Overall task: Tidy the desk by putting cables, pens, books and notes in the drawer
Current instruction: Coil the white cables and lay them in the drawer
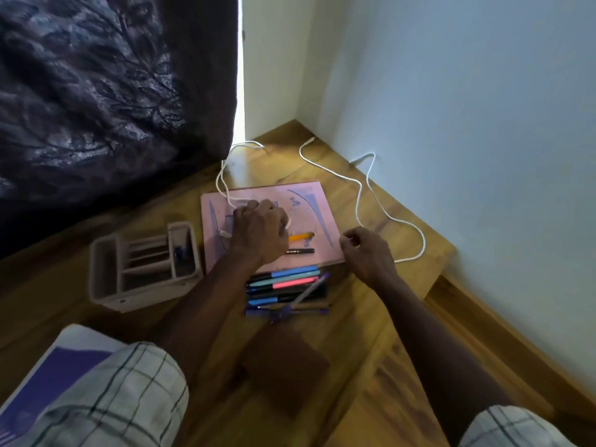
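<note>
A long white cable (361, 201) snakes across the back of the wooden desk (387, 317). My left hand (258, 227) rests over a pink book (319, 214) and is closed on a gathered part of that cable. My right hand (367, 253) is by the book's right edge with its fingers pinched together where the cable passes; the grip itself is blurred. An orange pen (301, 237) and a black marker (300, 251) lie on the book. Several coloured pens (287, 288) lie in a heap in front of it.
A grey desk organiser (142, 269) lies at the left. A brown notebook (283, 362) lies near the front. A purple and white book (54, 375) shows at the lower left. A dark patterned curtain (96, 91) hangs behind, a pale wall (467, 124) at the right.
</note>
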